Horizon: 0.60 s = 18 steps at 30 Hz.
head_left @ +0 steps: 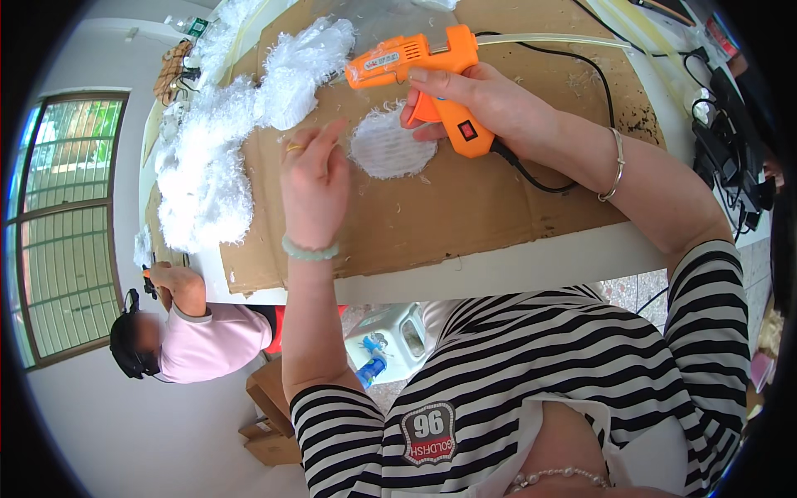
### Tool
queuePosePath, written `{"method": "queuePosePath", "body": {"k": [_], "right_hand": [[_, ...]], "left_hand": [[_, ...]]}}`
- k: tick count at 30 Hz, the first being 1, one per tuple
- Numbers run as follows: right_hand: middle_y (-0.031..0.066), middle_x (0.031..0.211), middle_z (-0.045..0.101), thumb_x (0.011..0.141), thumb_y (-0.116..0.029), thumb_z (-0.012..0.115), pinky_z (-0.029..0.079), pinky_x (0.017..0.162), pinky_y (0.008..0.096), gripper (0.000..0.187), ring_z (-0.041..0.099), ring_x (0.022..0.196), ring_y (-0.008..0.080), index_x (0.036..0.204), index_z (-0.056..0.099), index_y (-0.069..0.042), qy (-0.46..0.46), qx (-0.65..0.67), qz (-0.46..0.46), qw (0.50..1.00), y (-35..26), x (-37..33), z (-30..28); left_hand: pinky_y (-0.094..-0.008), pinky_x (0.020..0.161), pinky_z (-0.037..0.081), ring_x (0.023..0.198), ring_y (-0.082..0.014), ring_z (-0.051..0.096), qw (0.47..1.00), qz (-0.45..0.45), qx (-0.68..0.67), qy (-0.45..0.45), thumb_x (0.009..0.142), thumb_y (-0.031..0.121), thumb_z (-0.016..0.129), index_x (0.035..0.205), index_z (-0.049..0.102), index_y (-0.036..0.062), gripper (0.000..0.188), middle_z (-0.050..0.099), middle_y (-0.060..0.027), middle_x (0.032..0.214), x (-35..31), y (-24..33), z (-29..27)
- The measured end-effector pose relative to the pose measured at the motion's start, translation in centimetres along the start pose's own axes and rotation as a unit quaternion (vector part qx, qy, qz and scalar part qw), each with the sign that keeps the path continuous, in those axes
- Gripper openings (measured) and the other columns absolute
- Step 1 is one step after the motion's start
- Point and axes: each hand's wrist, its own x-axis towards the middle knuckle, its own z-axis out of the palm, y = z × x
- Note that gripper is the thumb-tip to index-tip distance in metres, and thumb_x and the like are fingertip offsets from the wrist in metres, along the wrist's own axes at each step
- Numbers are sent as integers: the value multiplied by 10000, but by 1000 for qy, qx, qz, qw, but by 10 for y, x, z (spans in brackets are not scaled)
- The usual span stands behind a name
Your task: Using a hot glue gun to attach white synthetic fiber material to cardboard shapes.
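My right hand (490,104) grips an orange hot glue gun (466,124) by its handle, fingers at the trigger. Its nozzle points left, and a clear glue stick (548,38) runs out of its back. Just below the gun lies an oval white fabric patch (390,148) with frayed, fuzzy edges, flat on brown cardboard (465,220). To the patch's left, my left hand (315,187) is raised over the cardboard, fingers bent together and slightly blurred. Whatever may be between its fingertips cannot be made out. Fluffy white material (207,178) is heaped left of that hand.
The gun's black cord (531,178) loops across the cardboard at right. Black devices and cables (735,170) crowd the right table edge. Another person (207,340) works at the table's left end. A pale plastic stool (398,340) stands below the front edge, with cardboard boxes (270,407) nearby.
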Motion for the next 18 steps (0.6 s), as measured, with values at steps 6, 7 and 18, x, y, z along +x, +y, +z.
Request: {"method": "queuePosePath", "body": {"k": [6,7,18], "right_hand": [[67,905,610,892,-386,567,526,780,292,349,587,870,120,950,575,-43,-1,9,2,1000,0,0,0],[67,905,610,892,-386,567,526,780,292,349,587,870,120,950,575,-43,0,10,2,1000,-1,-1,0],[68,925,604,893,-378,566,522,786,294,339,589,874,124,971,556,-48,-5,3,-6,1000,0,0,0]], "left_hand": [[-380,791,444,860,-292,566,990,87,87,-72,679,-99,529,902,667,35,295,605,-133,827,7,9,3],[-363,796,447,876,-289,570,991,78,58,-91,696,-104,525,903,664,31,283,610,-134,847,9,7,-1],[-319,740,452,793,-253,593,989,-144,-34,-3,772,-45,558,912,653,3,176,623,-135,836,-24,-8,-13]]}}
